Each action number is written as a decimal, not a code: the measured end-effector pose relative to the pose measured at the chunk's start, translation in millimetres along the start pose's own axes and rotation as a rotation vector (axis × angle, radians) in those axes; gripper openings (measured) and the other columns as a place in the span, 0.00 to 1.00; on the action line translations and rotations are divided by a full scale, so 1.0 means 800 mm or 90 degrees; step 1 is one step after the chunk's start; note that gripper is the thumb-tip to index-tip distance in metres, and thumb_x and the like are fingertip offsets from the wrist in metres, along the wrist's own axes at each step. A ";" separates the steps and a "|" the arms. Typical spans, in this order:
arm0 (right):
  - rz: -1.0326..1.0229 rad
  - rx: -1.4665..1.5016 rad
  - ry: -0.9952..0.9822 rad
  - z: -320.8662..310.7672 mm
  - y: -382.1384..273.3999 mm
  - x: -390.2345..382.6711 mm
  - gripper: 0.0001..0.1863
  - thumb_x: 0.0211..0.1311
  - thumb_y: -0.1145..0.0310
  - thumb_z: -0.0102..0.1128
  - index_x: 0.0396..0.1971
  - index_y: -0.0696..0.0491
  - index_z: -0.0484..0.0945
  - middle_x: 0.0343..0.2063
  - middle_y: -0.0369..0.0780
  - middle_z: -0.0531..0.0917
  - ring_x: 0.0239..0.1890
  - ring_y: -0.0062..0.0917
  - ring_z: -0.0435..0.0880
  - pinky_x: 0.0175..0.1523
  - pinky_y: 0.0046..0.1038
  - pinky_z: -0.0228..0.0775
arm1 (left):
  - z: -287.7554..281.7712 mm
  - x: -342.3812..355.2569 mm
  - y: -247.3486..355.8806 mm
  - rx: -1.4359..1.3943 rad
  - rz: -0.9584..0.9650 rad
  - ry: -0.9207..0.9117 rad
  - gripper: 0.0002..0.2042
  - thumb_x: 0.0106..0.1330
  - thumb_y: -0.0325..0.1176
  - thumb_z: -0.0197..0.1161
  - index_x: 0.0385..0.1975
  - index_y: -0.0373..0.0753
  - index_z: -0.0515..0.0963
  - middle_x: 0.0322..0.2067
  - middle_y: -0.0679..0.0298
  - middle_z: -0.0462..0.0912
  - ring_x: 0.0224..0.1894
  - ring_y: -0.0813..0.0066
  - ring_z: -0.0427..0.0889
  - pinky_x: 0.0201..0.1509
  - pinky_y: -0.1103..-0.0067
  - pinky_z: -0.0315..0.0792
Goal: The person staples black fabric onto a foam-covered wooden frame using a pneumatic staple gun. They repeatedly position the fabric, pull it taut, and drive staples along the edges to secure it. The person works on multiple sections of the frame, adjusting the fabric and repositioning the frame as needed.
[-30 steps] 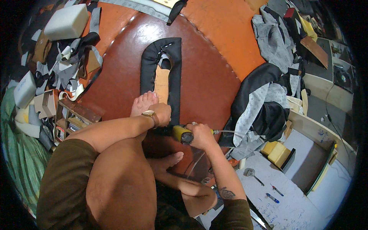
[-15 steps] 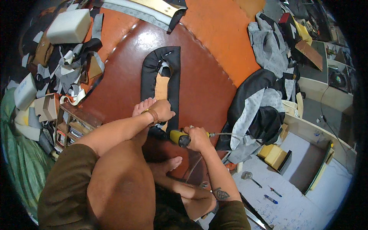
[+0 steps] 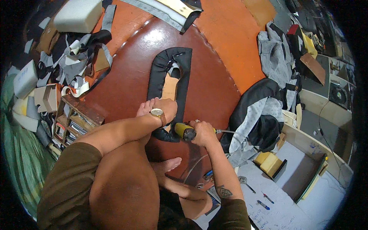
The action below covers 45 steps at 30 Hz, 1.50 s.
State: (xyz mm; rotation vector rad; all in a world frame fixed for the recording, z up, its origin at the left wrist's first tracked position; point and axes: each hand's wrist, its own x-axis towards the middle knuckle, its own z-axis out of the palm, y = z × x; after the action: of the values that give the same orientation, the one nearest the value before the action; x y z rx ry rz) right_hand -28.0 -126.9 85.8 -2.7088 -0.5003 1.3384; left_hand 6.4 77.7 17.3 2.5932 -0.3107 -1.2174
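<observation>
Brown mat (image 3: 214, 84); black panel (image 3: 183, 86) seems stapled at 12 o'clock, remainder unclear. Left hand (image 3: 168, 107) curled, hold hidden; right hand (image 3: 204, 133) grips stapler (image 3: 184, 130).

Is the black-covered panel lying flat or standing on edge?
Lying flat: the black-covered panel shows its broad face, tan board in the middle, turned up on the brown mat, below the left hand.

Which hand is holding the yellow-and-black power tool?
The right hand holds it; the left hand, wearing the brown-strapped wristwatch, lies over the black padded piece.
</observation>
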 end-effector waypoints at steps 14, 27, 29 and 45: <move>0.020 0.045 0.080 -0.029 0.004 0.017 0.18 0.45 0.68 0.71 0.40 0.51 0.85 0.37 0.50 0.88 0.43 0.50 0.88 0.51 0.49 0.79 | -0.017 -0.012 -0.008 -0.026 -0.033 -0.047 0.31 0.51 0.66 0.71 0.48 0.51 0.83 0.46 0.64 0.84 0.53 0.64 0.84 0.54 0.63 0.76; 0.054 0.095 0.119 -0.043 0.011 0.036 0.20 0.44 0.69 0.72 0.42 0.51 0.85 0.39 0.51 0.88 0.45 0.51 0.87 0.53 0.49 0.79 | 0.026 0.050 -0.052 -0.281 0.136 -0.004 0.12 0.61 0.42 0.70 0.38 0.42 0.84 0.33 0.54 0.89 0.36 0.51 0.89 0.41 0.61 0.81; 0.064 0.169 0.176 -0.031 0.021 0.023 0.23 0.44 0.68 0.73 0.46 0.49 0.86 0.42 0.50 0.88 0.46 0.51 0.87 0.54 0.48 0.79 | -0.011 0.065 -0.068 -0.371 0.193 0.185 0.08 0.65 0.35 0.67 0.40 0.40 0.84 0.34 0.53 0.89 0.38 0.49 0.88 0.41 0.62 0.81; 0.252 0.289 0.253 0.079 0.112 -0.024 0.24 0.47 0.65 0.77 0.48 0.52 0.87 0.44 0.49 0.89 0.50 0.46 0.88 0.56 0.40 0.81 | -0.068 0.090 -0.062 -0.126 0.225 0.259 0.23 0.65 0.32 0.57 0.62 0.40 0.78 0.65 0.52 0.77 0.73 0.46 0.67 0.73 0.51 0.63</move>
State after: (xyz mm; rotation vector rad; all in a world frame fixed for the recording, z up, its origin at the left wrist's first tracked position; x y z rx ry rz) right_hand -65.8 -221.9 42.5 -2.6399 0.3484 0.7937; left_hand 98.1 111.0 -17.1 2.4043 -0.5065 -0.5566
